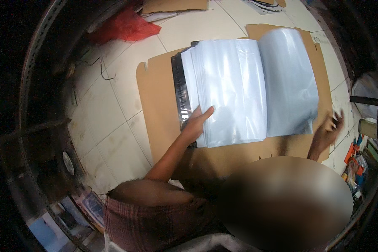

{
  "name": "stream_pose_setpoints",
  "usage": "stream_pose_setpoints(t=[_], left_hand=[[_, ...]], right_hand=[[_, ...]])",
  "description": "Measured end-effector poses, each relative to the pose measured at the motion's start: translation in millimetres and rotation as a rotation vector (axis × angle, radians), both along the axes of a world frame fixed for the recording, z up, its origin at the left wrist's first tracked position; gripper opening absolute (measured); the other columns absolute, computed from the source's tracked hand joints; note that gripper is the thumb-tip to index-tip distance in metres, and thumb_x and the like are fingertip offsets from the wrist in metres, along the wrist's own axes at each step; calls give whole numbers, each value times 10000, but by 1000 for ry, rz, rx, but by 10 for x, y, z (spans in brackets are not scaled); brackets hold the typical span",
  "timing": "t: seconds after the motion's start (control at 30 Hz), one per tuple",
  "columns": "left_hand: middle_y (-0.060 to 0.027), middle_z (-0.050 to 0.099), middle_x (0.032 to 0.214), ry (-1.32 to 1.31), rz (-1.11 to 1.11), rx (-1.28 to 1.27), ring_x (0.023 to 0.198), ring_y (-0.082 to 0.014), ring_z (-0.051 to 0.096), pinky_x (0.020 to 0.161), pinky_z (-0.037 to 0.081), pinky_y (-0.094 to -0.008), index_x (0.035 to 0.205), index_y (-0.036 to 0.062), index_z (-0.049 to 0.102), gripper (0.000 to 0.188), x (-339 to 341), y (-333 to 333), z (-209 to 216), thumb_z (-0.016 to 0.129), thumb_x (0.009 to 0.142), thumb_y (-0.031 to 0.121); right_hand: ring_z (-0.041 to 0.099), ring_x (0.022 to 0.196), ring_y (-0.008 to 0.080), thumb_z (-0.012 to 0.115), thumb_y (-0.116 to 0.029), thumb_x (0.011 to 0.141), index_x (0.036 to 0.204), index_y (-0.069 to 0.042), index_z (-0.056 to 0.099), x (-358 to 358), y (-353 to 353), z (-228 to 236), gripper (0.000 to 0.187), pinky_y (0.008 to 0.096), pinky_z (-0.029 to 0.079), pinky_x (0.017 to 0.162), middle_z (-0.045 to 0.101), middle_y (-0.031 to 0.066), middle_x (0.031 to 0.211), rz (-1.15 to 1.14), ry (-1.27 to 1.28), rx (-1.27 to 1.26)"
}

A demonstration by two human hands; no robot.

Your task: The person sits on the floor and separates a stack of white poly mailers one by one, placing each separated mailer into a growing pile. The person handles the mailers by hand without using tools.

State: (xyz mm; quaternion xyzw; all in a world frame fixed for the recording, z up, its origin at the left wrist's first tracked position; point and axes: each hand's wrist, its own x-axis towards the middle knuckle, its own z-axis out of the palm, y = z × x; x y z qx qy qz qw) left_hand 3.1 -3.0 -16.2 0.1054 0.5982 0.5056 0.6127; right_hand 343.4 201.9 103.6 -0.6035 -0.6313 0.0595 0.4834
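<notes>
A stack (233, 92) of glossy white plastic sheets lies flat on a brown cardboard (157, 101) spread over a tiled floor (113, 101), seen from above. The cardboard probably serves as a smooth mat, sparing the plastic from the stained tiles and their seams.

The person's left hand (193, 127) is clamped on the stack's left edge, toward its near corner: thumb flat on top, the other fingers mostly hidden, seemingly tucked underneath. Such a grip likely stops the slippery layers from sliding apart. Along that same side the sheets fan slightly, and black edges (180, 84) peep out from below (perhaps the sheets' dark undersides, though this is hard to tell).

To the right, adjoining the stack, a flap (290, 80) of the same plastic arches upward in a soft curve, greyer in tone; its bulge suggests springy film that resists lying flat.

The right hand (329, 128) is blurred beside the flap's lower right corner, fingers apart and loosely curled, with nothing visible in its grasp. Farther off, a crumpled red bag (128, 28) lies at the upper left, well apart from the stack.
</notes>
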Motion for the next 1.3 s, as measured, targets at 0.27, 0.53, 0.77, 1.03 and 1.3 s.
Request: stream_pose_setpoints(t=[0.27, 0.53, 0.77, 1.03, 1.3], left_hand=[[-120, 627, 1177, -62, -1, -35, 989, -166, 627, 848, 516, -282, 1398, -17, 436, 607, 51, 90, 223, 564, 995, 419], [-182, 425, 1467, -179, 140, 15, 1332, -237, 436, 1116, 344, -383, 1467, -35, 339, 610, 51, -58, -144, 557, 1017, 314], [-173, 506, 1401, 217, -92, -226, 1307, -243, 477, 1052, 426, -392, 1444, -65, 346, 749, 34, 2, 478, 597, 971, 459], [-191, 511, 1397, -60, 143, -16, 1266, -243, 499, 1097, 360, -362, 1419, -97, 384, 714, 114, 21, -38, 503, 1013, 478], [-134, 549, 1346, -93, 62, 106, 1224, -232, 535, 1045, 422, -379, 1435, -6, 389, 566, 85, 50, 60, 522, 1028, 363]], right_hand=[[523, 1015, 346, 902, -419, 602, 1173, -30, 542, -1532, -911, -329, 779, 438, 409, 921, 546, 176, 1123, 952, -282, -533], [606, 784, 227, 814, -257, 777, 823, -79, 710, -1607, -887, -804, 211, 384, 446, 770, 666, 40, 808, 902, -161, -545], [564, 1056, 238, 670, -223, 951, 1312, 5, 526, -152, 10, 158, 451, 381, 455, 937, 565, 169, 1255, -65, -184, 101], [528, 972, 298, 903, -365, 625, 1083, -37, 600, -1622, -934, -343, 640, 404, 433, 829, 566, 141, 1096, 938, -319, -383], [619, 857, 177, 793, -260, 808, 911, -63, 741, -1432, -743, -919, 228, 330, 462, 778, 703, 66, 910, 926, 104, -885]])
